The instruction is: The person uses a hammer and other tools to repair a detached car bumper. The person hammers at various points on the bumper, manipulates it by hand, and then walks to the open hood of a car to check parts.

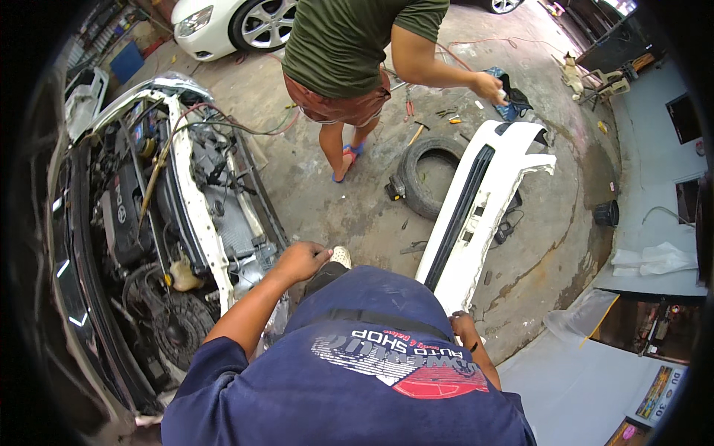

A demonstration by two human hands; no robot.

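Note:
My left hand [303, 262] is out in front of my body, to the left, its fingers loosely curled together with nothing showing in them. My right hand [465, 328] hangs low at my right side, fingers curled, right by the near end of a white car bumper [454, 230]. Whether it grips the bumper is hidden. The bumper slants away from me, with a long black grille strip, and its left edge overlaps a black tire [410, 178]. Left of me stands a car front with its engine bay [126, 215] bare and a radiator [236, 215] exposed.
Ahead, a person in a green shirt [346, 56] reaches one hand over a dark blue bag [508, 100]. A hammer [418, 134], red pliers [409, 108] and a cordless tool [394, 188] lie on the floor. Hoses [260, 134] cross behind. A white car [216, 26] stands at the back.

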